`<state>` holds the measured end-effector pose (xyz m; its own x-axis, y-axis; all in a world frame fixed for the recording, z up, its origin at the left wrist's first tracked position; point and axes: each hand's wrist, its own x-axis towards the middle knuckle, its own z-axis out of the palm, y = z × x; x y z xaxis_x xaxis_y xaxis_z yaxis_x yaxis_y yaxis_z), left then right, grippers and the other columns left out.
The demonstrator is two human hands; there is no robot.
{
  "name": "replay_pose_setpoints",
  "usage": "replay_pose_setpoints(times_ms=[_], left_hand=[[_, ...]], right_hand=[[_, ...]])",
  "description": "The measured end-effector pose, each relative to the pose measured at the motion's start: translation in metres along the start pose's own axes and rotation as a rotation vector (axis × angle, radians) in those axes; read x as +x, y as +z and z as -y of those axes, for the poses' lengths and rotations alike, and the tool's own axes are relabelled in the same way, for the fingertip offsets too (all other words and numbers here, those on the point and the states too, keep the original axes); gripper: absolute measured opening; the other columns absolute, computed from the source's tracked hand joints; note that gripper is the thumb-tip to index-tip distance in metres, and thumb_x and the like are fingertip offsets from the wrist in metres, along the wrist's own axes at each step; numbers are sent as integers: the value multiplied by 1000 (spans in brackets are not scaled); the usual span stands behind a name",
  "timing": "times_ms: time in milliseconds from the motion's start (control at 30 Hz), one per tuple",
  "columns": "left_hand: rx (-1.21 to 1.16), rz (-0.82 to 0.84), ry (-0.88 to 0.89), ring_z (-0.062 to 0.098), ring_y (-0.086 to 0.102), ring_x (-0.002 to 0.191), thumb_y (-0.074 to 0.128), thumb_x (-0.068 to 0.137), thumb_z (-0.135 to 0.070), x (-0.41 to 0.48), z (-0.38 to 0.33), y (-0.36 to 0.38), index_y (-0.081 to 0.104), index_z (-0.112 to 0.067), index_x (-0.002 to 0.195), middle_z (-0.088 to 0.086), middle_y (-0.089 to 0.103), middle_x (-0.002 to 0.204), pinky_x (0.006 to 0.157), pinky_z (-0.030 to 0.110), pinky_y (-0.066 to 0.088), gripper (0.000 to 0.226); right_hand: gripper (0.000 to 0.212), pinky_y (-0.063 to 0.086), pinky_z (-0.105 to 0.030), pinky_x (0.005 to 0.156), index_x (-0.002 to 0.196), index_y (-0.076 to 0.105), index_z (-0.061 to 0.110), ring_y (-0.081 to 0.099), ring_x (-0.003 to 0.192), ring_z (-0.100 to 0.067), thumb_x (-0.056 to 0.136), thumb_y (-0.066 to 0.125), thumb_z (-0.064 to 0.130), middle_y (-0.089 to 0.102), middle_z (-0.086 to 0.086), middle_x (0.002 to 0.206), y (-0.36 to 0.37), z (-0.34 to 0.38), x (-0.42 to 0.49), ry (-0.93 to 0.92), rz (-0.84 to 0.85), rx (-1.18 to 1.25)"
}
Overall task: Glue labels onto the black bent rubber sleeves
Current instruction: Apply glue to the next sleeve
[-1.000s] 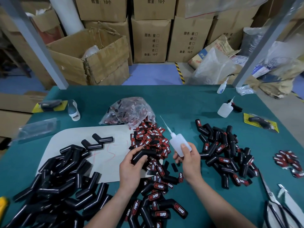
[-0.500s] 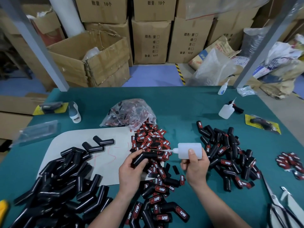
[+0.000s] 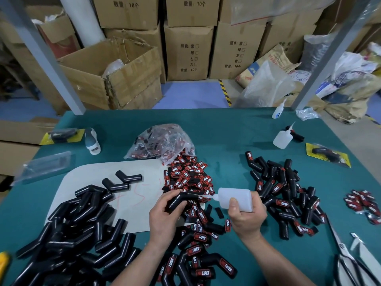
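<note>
Resting in the curled fingers of the left hand (image 3: pixel 165 215), a black bent rubber sleeve (image 3: pixel 181 200) is gripped by its lower leg, with the bend raised and the other leg pointed towards the right hand (image 3: pixel 247 217). The right hand is clamped round a white glue bottle (image 3: pixel 235 199), which is laid on its side with the thumb pressed on its near face. The thin nozzle is aimed leftwards and its tip is set against the upper leg of the held sleeve. Whether glue is coming out cannot be told.

Just beyond and beneath both hands a heap of red-and-black labels (image 3: pixel 185 176) is spread. Farther beyond it a clear bag of labels (image 3: pixel 162 141) is seen. To the outer side of the left hand a pile of bare sleeves (image 3: pixel 78 223) is stacked, partly on a white sheet (image 3: pixel 86 176). To the outer side of the right hand a pile of labelled sleeves (image 3: pixel 288 195) is gathered on the green table (image 3: pixel 226 131). Other finished sleeves (image 3: pixel 198 263) are found between the forearms, nearer the body than the hands. Well beyond the right hand a second glue bottle (image 3: pixel 281 139) is stood upright.
</note>
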<state>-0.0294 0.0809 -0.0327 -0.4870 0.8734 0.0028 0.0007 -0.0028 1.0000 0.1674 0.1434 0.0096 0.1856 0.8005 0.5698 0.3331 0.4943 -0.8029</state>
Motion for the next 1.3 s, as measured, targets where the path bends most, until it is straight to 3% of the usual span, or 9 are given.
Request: replay_pose_setpoints(times_ms=[100,233,333,433,633,800,933,1300], left_hand=[[2,1,11,7,69,111,84,81,-23,0,0,0,75,-47,110,-14,74,116,90,16,54,39],[2,-5,35,7,67,115,83,79,-23,1,1,0,76,-46,109,-13,73,117,96,16,51,38],[2,0,33,7,67,115,84,81,-17,1,2,1,76,-46,108,-14,73,116,96,16,51,41],[16,2,43,7,66,116,83,79,-25,2,1,1,75,-47,109,-14,73,117,99,19,51,38],[51,8,40,7,65,117,81,77,-34,0,-1,0,75,-48,110,-16,72,118,103,33,51,36],[60,7,41,4,65,116,81,78,-32,0,-3,0,75,-50,109,-18,72,117,101,26,52,36],[66,8,65,3,65,115,83,82,-14,0,-2,0,75,-50,107,-18,72,116,98,16,50,45],[53,-1,69,6,66,115,83,83,-6,0,-3,0,76,-43,109,-15,73,116,103,26,51,46]], right_hand=[[68,36,-6,48,69,56,-4,49,57,-5,91,54,61,49,3,60,1,0,-2,-73,-20,-30],[45,36,-4,49,70,57,-4,50,56,-10,80,63,39,48,4,61,1,-1,-3,-112,-54,-77],[61,35,0,53,69,57,-4,49,56,-6,90,58,54,48,3,60,1,3,-2,-110,-48,-51],[69,35,-5,49,68,56,-6,51,55,-13,92,54,60,51,-4,54,2,3,-2,-110,-42,-52],[68,36,0,53,70,57,-7,50,59,-2,93,56,58,50,3,62,2,2,-3,-120,-39,-49],[66,37,-3,50,70,57,-7,51,58,-3,93,56,56,53,-3,57,2,0,-3,-143,-30,-50],[66,38,-7,47,70,57,-7,54,56,-11,93,56,55,54,-8,54,2,-1,-3,-156,-38,-61],[70,40,-12,45,70,58,-8,54,56,-14,93,56,58,56,-8,53,2,-2,-4,-156,-40,-93]])
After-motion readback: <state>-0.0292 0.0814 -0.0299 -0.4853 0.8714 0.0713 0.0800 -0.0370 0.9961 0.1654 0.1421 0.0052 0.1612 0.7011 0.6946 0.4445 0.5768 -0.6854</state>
